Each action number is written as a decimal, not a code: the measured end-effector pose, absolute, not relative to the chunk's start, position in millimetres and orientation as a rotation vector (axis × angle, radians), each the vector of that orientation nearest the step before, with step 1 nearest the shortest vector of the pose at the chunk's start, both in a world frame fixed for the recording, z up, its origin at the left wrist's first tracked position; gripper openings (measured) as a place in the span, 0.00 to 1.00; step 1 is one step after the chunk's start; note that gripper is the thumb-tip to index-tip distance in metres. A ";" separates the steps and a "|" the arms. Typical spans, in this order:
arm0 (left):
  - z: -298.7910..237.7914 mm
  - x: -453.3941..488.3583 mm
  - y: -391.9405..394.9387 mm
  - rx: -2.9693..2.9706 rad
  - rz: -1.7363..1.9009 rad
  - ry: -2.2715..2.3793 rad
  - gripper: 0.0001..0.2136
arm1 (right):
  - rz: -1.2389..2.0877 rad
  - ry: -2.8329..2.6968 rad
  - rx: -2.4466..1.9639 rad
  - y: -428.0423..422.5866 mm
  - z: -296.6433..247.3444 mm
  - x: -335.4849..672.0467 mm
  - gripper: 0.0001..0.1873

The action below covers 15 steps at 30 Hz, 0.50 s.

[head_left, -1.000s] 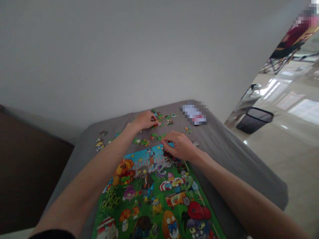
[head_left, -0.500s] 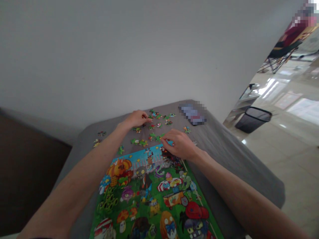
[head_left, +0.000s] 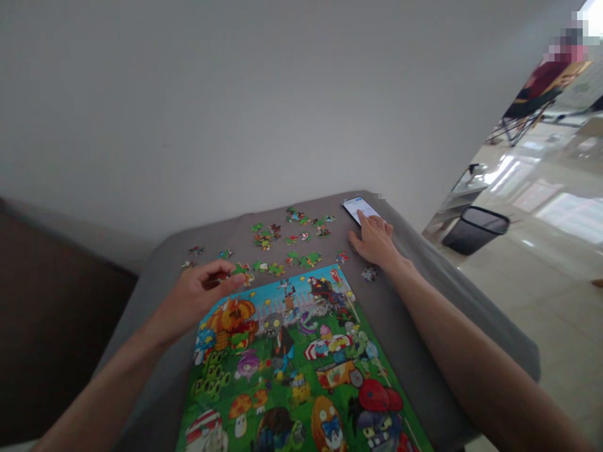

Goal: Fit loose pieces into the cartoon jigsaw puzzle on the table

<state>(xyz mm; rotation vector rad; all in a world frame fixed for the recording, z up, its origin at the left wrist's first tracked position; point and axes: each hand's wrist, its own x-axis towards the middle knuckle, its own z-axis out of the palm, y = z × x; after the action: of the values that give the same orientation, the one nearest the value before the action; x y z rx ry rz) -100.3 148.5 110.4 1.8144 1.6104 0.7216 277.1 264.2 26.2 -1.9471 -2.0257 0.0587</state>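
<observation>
Because the phone [head_left: 354, 205] lies flat, the spread right hand [head_left: 377, 245] can touch it; the left hand [head_left: 194, 295] curls at a puzzle piece [head_left: 241, 269], whether pinching I cannot tell

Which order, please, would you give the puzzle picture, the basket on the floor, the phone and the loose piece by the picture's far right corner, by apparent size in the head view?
1. Puzzle picture
2. Basket
3. Phone, partly covered by the right hand
4. Loose piece
</observation>
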 end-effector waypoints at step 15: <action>83.9 -70.8 92.8 1.842 0.739 1.383 0.17 | 1.645 -1.680 -0.796 127.5 57.2 146.9 0.17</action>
<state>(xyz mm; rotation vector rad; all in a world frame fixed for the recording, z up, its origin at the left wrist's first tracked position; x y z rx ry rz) -70.8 92.8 83.9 1.8421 1.3828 0.7391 146.9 127.5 57.2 -0.7962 -1.6801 1.6454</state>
